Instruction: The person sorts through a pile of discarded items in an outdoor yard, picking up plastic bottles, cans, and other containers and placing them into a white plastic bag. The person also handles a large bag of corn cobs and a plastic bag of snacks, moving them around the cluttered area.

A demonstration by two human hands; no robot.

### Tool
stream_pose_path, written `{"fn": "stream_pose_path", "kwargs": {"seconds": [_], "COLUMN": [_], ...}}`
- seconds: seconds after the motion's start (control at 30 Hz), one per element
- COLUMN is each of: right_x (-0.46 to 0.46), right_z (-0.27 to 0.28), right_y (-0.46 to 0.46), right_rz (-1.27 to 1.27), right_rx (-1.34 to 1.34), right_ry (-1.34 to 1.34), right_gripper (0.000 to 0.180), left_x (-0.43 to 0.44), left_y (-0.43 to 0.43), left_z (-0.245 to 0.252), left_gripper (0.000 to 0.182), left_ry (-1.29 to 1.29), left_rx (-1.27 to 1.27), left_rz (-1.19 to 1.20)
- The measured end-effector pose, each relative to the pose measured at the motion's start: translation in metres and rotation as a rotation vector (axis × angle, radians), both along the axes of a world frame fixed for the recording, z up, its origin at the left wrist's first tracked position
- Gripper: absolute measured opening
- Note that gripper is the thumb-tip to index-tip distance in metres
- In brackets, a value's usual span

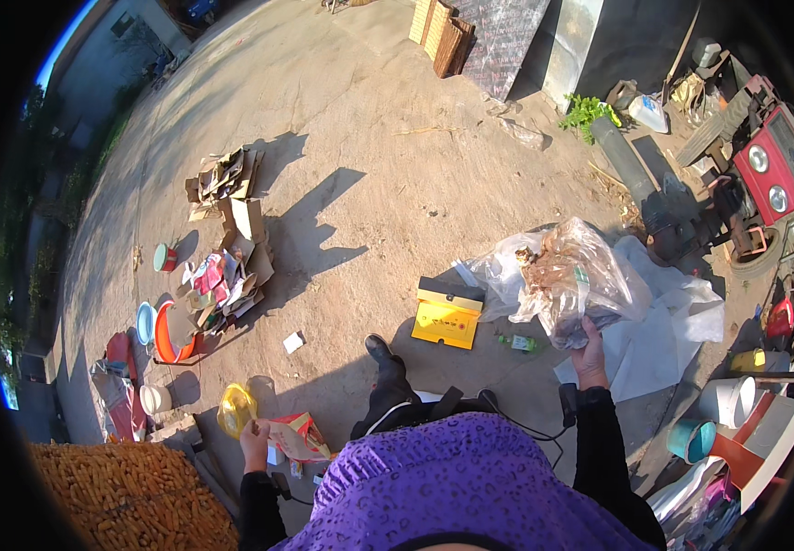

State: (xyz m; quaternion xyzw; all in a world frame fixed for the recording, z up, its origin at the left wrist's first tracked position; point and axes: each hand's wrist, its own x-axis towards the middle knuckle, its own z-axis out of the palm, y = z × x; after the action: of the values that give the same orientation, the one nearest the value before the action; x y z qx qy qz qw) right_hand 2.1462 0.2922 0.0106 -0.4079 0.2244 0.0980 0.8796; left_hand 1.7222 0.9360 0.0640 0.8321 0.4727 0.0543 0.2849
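Observation:
My right hand point(590, 355) grips the lower edge of a large clear plastic bag point(579, 275), crumpled and raised off the ground, with brownish matter or stains inside. Under and beside it, white sheeting point(658, 337) is spread on the concrete. My left hand point(254, 444) is at the lower left, its fingers closed at the edge of a yellow translucent plastic bag point(236, 408). Close to those fingers is a red and beige printed carton or paper bag point(298, 437); whether they touch it is unclear. A yellow box point(446, 317) with a dark lid lies open before my feet, near a green-labelled plastic bottle point(517, 342).
Flattened cardboard point(242, 255) is piled at the left, near an orange tub point(171, 334), a blue basin point(145, 322) and a white bucket point(155, 399). Corn cobs point(128, 496) fill the lower left. A red vehicle front point(772, 165), a white bucket point(727, 401) and a teal bucket point(691, 439) line the right.

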Motion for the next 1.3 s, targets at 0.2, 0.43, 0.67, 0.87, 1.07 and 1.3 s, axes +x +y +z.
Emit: {"fn": "stream_pose_path", "kwargs": {"seconds": [0.2,0.43,0.67,0.87,1.07,1.3], "right_x": [0.036,0.122,0.317,0.517,0.697,0.805], "right_z": [0.003,-0.006,-0.008,0.006,0.045,0.079], "right_y": [0.050,0.106,0.181,0.273,0.341,0.374], "right_rz": [-0.349,-0.465,-0.288,-0.138,0.007,-0.084], "right_rx": [-0.323,-0.865,-1.366,-1.586,-1.660,-1.752], "right_ry": [-0.123,0.040,-0.135,-0.194,-0.309,-0.513], "right_gripper": [0.060,0.077,0.086,0.089,0.100,0.100], "left_x": [-0.089,0.092,0.268,0.275,0.292,0.377], "left_y": [0.138,0.272,0.274,0.273,0.252,0.225], "left_z": [-0.002,0.026,0.038,0.012,0.042,0.087], "left_gripper": [0.032,0.040,0.051,0.047,0.041,0.045], "left_ry": [0.254,-0.146,-0.072,0.046,-0.135,0.154], "left_rx": [0.025,-0.074,-0.183,-0.198,-0.420,-0.187], "left_rz": [0.390,0.360,0.059,0.231,0.586,0.424]}}
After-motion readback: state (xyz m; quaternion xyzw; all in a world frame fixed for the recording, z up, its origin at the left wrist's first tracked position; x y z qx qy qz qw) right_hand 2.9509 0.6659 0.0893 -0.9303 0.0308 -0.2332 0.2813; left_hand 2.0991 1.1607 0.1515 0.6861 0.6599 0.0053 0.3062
